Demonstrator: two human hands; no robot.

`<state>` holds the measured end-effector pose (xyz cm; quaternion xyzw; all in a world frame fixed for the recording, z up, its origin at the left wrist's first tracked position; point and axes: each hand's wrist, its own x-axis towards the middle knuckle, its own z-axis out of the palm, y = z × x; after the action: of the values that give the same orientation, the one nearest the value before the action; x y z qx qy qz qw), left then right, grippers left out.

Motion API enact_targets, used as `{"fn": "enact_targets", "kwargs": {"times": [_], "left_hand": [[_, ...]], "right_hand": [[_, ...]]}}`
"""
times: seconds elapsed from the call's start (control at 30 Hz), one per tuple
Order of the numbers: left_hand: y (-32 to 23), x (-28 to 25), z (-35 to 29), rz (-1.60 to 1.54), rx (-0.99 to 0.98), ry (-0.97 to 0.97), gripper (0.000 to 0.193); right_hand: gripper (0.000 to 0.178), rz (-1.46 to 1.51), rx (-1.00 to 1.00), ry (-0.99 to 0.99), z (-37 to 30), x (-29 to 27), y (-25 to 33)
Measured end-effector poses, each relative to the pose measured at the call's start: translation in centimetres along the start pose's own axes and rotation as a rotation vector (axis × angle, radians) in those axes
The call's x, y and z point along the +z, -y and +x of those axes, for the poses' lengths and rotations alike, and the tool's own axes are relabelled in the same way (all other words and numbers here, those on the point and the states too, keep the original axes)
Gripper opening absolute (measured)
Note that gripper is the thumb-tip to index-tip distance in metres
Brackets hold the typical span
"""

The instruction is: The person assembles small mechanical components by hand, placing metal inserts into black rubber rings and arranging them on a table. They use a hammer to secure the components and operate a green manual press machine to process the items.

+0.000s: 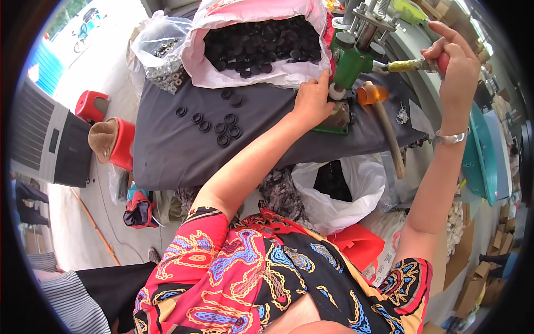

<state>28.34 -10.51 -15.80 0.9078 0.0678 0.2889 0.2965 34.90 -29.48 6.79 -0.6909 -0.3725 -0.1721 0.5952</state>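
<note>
My right hand (457, 62) is raised at the right, its palm and some fingers around the red knob of a press lever (409, 65) wrapped in yellow; the forefinger sticks out. The lever runs to a green hand press (351, 64) at the table's far right. Beside the press's lower end is my left hand (312, 103), forefinger and thumb stretched apart near a whitish round part (336, 91). Whether its fingertips touch a piece there is hidden. Several black rings (223, 129) lie loose on the dark cloth left of this hand. Behind them, a white sack (194, 64) lies open, full of black round caps (261, 44).
A mallet (389, 128) with an orange head lies right of the press. A clear bag of metal parts (164, 53) stands at the back left. Below the table edge hangs a white bag (364, 195) with black pieces inside. Red stools (119, 145) stand left; a teal basin (479, 156) is right.
</note>
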Motion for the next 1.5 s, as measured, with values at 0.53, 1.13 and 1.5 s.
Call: {"fn": "enact_targets", "kwargs": {"times": [0.53,1.13,1.5], "left_hand": [[2.7,-0.4,-2.1,-0.268,0.023,-0.143,0.077],[12.6,-14.0,-8.8,0.396,-0.212,-0.11,0.023],[12.7,-8.5,-7.9,0.64,0.002,-0.171,0.006]], "right_hand": [[0.029,-0.129,-0.359,-0.131,-17.4,2.9,-5.8],[0.035,0.016,-0.062,0.005,-7.4,0.0,-3.2],[0.035,-0.026,0.06,0.057,-2.5,-5.2,-7.3]]}}
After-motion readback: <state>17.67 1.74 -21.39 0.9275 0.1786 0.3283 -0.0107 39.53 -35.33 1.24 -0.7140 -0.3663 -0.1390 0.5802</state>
